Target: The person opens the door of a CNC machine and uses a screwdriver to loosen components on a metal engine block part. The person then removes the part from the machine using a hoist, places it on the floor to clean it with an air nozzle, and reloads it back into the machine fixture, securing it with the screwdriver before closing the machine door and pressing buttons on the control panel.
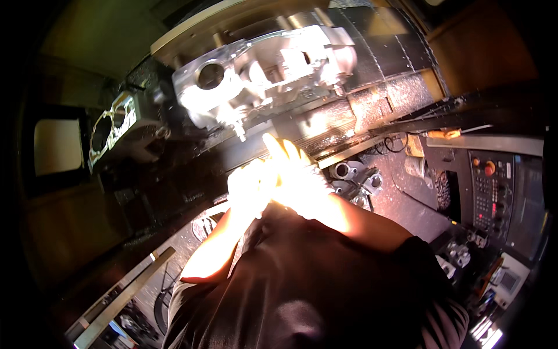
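Observation:
My two hands are close together in front of my chest, washed out by bright light. My right hand (pixel 300 178) has its fingers stretched out, pointing away from me. Against it lies my left hand (pixel 247 185), its fingers lost in the glare, so whether it holds anything is hidden. Both look covered by pale gloves. Just beyond the hands, a large silvery metal casting (pixel 224 96) with a round bore sits on a machine fixture. Another casting with round openings (pixel 129 119) stands to its left.
Metal chips cover the machine bed (pixel 395 96). Several small cast parts (pixel 356 179) lie on a surface right of my hands. A control panel (pixel 491 195) with buttons stands far right. A metal rail (pixel 125 296) runs at lower left.

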